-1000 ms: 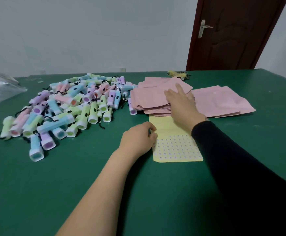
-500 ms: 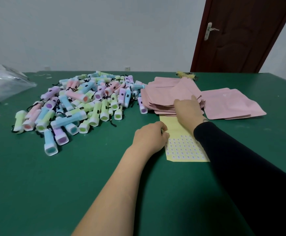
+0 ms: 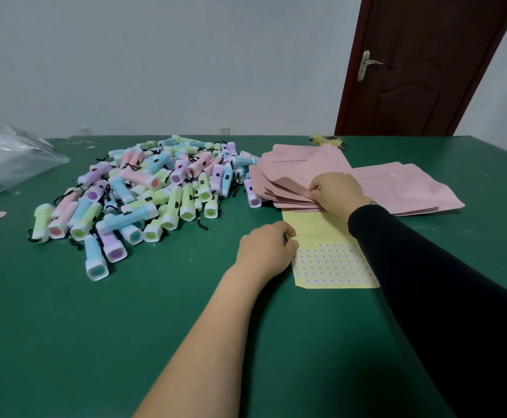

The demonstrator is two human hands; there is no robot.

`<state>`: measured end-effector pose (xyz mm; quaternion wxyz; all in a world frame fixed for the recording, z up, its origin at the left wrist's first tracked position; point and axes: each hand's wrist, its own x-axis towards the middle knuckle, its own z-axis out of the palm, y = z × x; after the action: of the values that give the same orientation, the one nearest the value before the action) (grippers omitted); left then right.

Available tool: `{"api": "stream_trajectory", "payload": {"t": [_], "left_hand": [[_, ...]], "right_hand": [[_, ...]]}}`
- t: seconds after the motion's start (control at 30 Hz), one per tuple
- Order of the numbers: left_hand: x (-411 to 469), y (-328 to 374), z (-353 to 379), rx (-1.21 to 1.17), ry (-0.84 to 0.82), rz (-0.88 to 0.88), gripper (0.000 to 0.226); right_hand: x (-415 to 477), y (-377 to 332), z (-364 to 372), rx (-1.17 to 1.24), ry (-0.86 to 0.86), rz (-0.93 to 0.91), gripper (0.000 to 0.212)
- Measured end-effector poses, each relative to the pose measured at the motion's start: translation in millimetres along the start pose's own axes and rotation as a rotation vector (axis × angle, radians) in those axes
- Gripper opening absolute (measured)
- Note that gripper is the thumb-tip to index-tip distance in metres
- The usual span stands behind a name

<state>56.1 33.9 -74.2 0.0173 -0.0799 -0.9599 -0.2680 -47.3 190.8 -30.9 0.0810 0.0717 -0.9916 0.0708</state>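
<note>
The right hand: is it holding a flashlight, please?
No, the right hand pinches the edge of a pink pouch.

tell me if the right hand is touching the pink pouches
Touching. In the head view the right hand pinches the edge of the pink pouches with curled fingers.

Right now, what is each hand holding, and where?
The right hand pinches a pink pouch by its near edge. The left hand lies curled on the sticker sheet, at its left edge; grip unclear.
</note>
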Motion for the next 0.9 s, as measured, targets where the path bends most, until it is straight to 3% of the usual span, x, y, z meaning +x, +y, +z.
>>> {"api": "stream_trajectory", "payload": {"t": [0.17,0.27,0.37,0.47,0.53,0.63,0.7,0.77,0.83,0.9], "left_hand": [[2.2,-1.7,0.8,0.005,0.009,0.004,0.028],[5.2,-4.1,0.1,-0.050,0.036,-0.004,0.027],[9.8,-6.9,-6.3,-0.303,0.184,-0.061,0.036],[12.1,-7.7,-20.4,-0.657,0.359,-0.104,0.062],[12.2,-9.6,-29.4,-0.832,0.364,-0.097,0.065],[12.3,-15.8,-33.5,-0.889,0.347,-0.117,0.037],[11.8,-17.1,-33.7,-0.940,0.451,-0.173,0.021],[11.9,-18.0,-36.0,-1.065,0.574,-0.227,0.018],[11.3,-18.1,-39.8,-1.192,0.640,-0.241,0.018],[10.4,-16.3,-39.0,-1.220,0.657,-0.233,0.019]], "right_hand": [[1.1,-6.3,8.3,-0.074,0.054,0.056,0.026],[-0.3,-12.4,9.9,-0.064,0.220,0.077,0.021],[-10.6,-17.6,-9.6,0.409,0.501,0.091,0.018],[-32.5,-20.6,-32.2,0.881,0.645,-0.033,0.008],[-48.6,-25.1,-35.8,1.048,0.591,-0.048,0.010],[-59.2,-28.0,-20.5,1.277,0.443,0.003,0.008],[-61.5,-26.7,-10.5,1.496,0.266,0.085,0.021],[-63.6,-23.1,-1.2,1.727,0.020,0.080,0.022],[-66.0,-25.3,4.0,1.827,-0.174,0.018,0.019],[-67.9,-33.8,7.7,1.876,-0.240,0.030,0.014]]}}
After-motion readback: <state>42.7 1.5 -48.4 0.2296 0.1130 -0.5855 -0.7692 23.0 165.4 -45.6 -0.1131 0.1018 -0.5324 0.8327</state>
